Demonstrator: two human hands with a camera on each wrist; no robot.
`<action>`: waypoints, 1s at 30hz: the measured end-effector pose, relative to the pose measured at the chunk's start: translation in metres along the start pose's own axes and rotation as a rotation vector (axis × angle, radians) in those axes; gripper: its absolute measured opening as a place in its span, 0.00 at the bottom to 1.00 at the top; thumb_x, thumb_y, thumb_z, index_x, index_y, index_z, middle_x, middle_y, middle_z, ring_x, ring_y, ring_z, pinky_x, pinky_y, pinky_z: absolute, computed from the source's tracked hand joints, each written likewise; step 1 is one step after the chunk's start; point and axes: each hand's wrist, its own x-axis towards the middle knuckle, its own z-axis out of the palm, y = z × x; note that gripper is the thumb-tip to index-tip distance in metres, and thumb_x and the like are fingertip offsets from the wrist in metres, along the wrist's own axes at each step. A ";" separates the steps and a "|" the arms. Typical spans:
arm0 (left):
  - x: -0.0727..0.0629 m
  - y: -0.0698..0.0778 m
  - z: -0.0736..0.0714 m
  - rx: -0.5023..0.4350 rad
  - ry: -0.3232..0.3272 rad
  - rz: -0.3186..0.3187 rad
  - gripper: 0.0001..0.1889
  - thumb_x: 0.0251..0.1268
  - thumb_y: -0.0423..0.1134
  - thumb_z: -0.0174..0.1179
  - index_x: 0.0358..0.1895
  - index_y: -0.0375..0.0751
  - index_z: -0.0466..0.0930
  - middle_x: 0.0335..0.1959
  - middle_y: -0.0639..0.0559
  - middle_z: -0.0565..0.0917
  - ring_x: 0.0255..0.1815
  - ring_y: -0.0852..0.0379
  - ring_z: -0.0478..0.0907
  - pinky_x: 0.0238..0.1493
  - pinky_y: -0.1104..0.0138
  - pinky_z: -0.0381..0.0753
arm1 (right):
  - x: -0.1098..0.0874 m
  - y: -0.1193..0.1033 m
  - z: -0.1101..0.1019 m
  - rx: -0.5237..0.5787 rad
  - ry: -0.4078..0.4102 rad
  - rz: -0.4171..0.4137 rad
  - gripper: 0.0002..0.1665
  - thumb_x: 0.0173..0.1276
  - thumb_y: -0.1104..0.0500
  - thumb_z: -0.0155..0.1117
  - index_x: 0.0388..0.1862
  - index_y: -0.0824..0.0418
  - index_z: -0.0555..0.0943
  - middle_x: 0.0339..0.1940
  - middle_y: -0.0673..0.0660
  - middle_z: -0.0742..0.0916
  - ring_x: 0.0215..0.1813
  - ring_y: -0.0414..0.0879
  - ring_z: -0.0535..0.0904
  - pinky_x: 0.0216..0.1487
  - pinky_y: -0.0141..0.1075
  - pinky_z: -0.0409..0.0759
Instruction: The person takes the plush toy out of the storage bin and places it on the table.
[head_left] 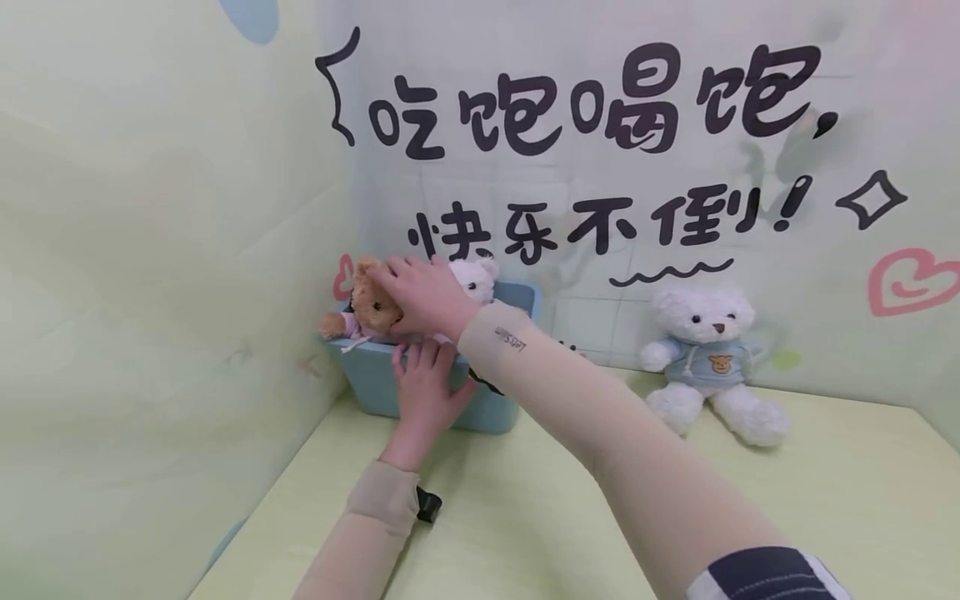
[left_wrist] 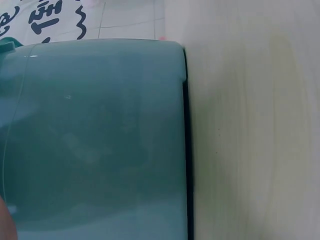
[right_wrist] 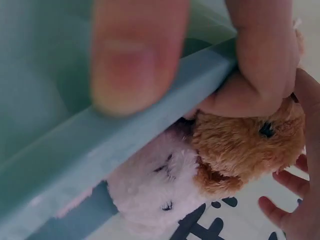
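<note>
A pale backdrop [head_left: 615, 175], printed with 2 lines of rounded black Chinese characters, rises behind a smooth, pale yellow table [head_left: 525, 500] with faint grain. At the table's back left corner sits a glossy blue-green plastic bin [head_left: 371, 379], rounded at its corners, open side up, its long axis running left to right. To its right, well apart, a curly-furred white teddy bear in a blue hoodie [head_left: 718, 367] sits upright, legs splayed. Inside the bin, a fuzzy brown teddy bear [head_left: 371, 312] shows its head above the rim, head end up, face toward me and slightly right; 1 paw overhangs the left end. My right hand [head_left: 431, 292] grips its head; my left hand [head_left: 426, 387] holds the front rim, fingers bent over it. A fluffy white bear's head [head_left: 476, 282] peeks out beside the brown one.
</note>
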 end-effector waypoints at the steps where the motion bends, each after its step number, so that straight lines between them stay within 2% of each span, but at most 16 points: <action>1: 0.000 0.001 0.001 0.000 0.001 0.001 0.20 0.52 0.51 0.62 0.44 0.42 0.76 0.43 0.43 0.77 0.46 0.40 0.70 0.59 0.41 0.53 | 0.001 0.001 0.001 0.019 -0.014 0.035 0.53 0.56 0.32 0.66 0.76 0.45 0.57 0.68 0.53 0.71 0.64 0.49 0.70 0.58 0.49 0.69; 5: -0.003 0.005 0.003 -0.010 -0.004 0.006 0.19 0.51 0.50 0.64 0.43 0.44 0.76 0.44 0.44 0.77 0.45 0.41 0.70 0.60 0.42 0.53 | -0.002 0.003 0.007 0.134 -0.097 0.171 0.62 0.53 0.32 0.69 0.79 0.44 0.47 0.72 0.55 0.67 0.71 0.51 0.62 0.65 0.53 0.62; 10: -0.009 0.008 0.007 -0.013 -0.012 0.021 0.21 0.47 0.48 0.65 0.44 0.44 0.76 0.47 0.44 0.77 0.48 0.40 0.70 0.59 0.41 0.53 | -0.011 0.002 0.016 0.249 -0.128 0.191 0.62 0.54 0.38 0.72 0.79 0.43 0.46 0.69 0.54 0.71 0.70 0.49 0.64 0.63 0.56 0.61; 13: -0.009 0.009 0.008 -0.029 -0.007 0.025 0.19 0.48 0.47 0.63 0.44 0.43 0.76 0.45 0.44 0.76 0.47 0.41 0.69 0.59 0.41 0.52 | -0.009 0.003 0.014 0.225 -0.115 0.176 0.58 0.56 0.41 0.71 0.79 0.43 0.49 0.67 0.53 0.72 0.68 0.49 0.67 0.63 0.57 0.61; 16: -0.007 0.009 0.009 -0.031 0.011 0.015 0.17 0.52 0.48 0.62 0.43 0.43 0.75 0.43 0.45 0.76 0.43 0.42 0.69 0.59 0.42 0.53 | -0.004 0.007 0.006 0.155 -0.091 0.148 0.55 0.58 0.39 0.69 0.79 0.44 0.51 0.64 0.52 0.75 0.65 0.49 0.69 0.61 0.54 0.63; 20: -0.001 0.008 0.008 -0.020 0.033 0.009 0.20 0.61 0.56 0.58 0.42 0.42 0.75 0.40 0.45 0.76 0.42 0.42 0.69 0.60 0.42 0.53 | 0.000 0.013 -0.013 0.078 -0.036 0.104 0.56 0.54 0.34 0.69 0.77 0.44 0.54 0.59 0.50 0.77 0.59 0.46 0.72 0.57 0.50 0.65; 23: 0.003 0.006 0.008 -0.007 0.038 0.010 0.26 0.66 0.64 0.50 0.41 0.41 0.75 0.39 0.44 0.75 0.44 0.41 0.70 0.60 0.41 0.53 | -0.001 0.020 -0.027 0.026 0.008 0.074 0.56 0.53 0.33 0.69 0.77 0.44 0.55 0.57 0.48 0.78 0.57 0.44 0.73 0.54 0.47 0.66; 26: 0.004 0.003 0.009 -0.008 0.041 0.006 0.28 0.67 0.66 0.46 0.40 0.41 0.74 0.39 0.44 0.75 0.44 0.41 0.69 0.60 0.42 0.53 | -0.003 0.026 -0.040 -0.003 0.053 0.048 0.55 0.54 0.33 0.69 0.76 0.46 0.56 0.57 0.49 0.78 0.57 0.44 0.73 0.52 0.45 0.66; 30: 0.003 -0.001 0.009 -0.021 0.047 0.001 0.25 0.66 0.64 0.49 0.37 0.42 0.73 0.35 0.46 0.73 0.40 0.42 0.68 0.60 0.42 0.53 | -0.005 0.035 -0.057 0.020 0.105 0.039 0.57 0.54 0.31 0.69 0.76 0.49 0.56 0.60 0.51 0.77 0.60 0.46 0.72 0.55 0.46 0.64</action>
